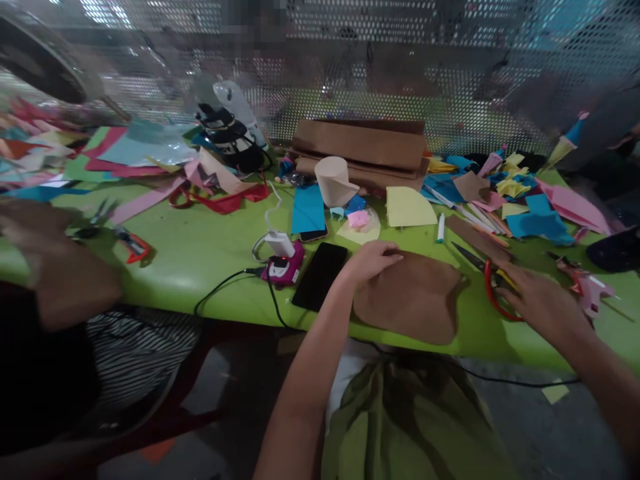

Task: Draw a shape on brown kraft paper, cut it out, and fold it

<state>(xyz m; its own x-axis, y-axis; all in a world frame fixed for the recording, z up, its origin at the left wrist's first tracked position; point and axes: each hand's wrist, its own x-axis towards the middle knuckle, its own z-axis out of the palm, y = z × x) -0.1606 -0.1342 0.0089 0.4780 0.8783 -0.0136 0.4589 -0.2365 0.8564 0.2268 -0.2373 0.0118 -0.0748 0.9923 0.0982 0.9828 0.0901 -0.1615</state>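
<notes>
Below me lies a brown felt piece [407, 300] with rounded edges, near the front of the green table. My left hand [373, 260] is closed at its upper left edge, with the fingers bent over the felt. To the right, my right hand [543, 300] has its fingers at the handles of a pair of scissors [495, 293] with red loops. The dark blades point up and left, away from me, and look slightly parted. Beside the scissors lies a narrow brown strip [477, 240].
A black phone [320, 275] and a purple power adapter [284, 265] with cables sit left of the felt. Folded brown sheets [360, 150] stand behind. A pink glue gun [590, 287] is far right. Another person's arm [70, 260] reaches in at left, near an orange cutter [134, 247].
</notes>
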